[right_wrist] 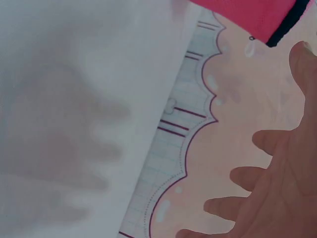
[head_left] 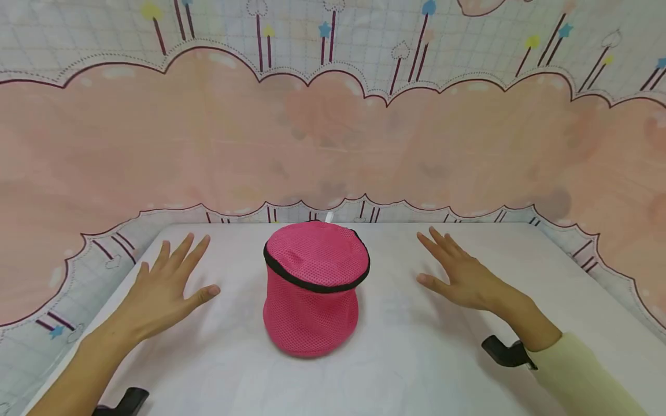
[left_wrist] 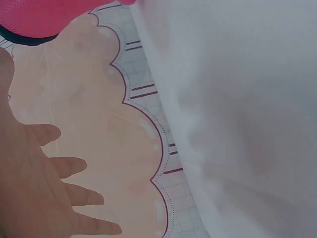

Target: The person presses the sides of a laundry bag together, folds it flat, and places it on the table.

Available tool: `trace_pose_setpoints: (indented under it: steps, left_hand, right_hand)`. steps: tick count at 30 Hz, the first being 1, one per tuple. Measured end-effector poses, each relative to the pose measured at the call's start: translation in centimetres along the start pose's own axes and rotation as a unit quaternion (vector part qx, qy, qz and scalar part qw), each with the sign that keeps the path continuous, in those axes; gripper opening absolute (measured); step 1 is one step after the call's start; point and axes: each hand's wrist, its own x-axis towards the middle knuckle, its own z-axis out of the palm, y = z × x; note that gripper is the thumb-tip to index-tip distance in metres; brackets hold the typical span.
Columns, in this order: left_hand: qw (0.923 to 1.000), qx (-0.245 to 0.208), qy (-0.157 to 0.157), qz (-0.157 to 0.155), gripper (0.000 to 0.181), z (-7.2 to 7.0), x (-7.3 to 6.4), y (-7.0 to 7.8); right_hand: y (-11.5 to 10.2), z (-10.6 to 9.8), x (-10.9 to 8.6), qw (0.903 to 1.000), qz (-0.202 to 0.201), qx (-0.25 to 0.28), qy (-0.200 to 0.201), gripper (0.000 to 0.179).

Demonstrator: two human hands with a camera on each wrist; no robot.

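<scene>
A pink mesh bag (head_left: 312,320) with a round top and black trim stands upright on the white table, near its middle. To its left my left hand (head_left: 169,292) hovers with fingers spread, apart from the bag. On the other side my right hand (head_left: 463,277) is held over the table, fingers extended and touching nothing. The left wrist view has part of the pink bag (left_wrist: 34,17) at its top left, above the spread left hand (left_wrist: 39,183). In the right wrist view the bag (right_wrist: 247,12) shows at the top, with the right hand (right_wrist: 277,183) below it.
The white table (head_left: 395,370) carries the bag and ends at a back edge just behind it. A patterned peach and white cloth (head_left: 333,144) covers the wall behind and hangs along both sides. Black wrist straps (head_left: 504,351) show near both wrists.
</scene>
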Motion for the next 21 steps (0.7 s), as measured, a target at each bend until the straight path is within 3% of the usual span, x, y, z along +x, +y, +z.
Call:
trace_pose_setpoints:
  steps: [9,18,21]
  left_hand:
    - [0.9989,-0.043,0.019,0.009,0.09,-0.3,0.2,1.2]
    - [0.9975,-0.059,0.029,0.025,0.085,-0.7,1.0,2.6]
    - [0.9969,-0.072,0.02,0.026,0.083,-0.8,1.3,3.2]
  right_hand:
    - [-1.0,0.3,0.5,0.9977,-0.028,0.061,0.004,0.076]
    - [-2.0,0.7,1.0,0.9869,-0.054,0.151,0.018,0.069]
    - [-2.6,0.8,1.1,0.9836,-0.052,0.172,0.013,0.069]
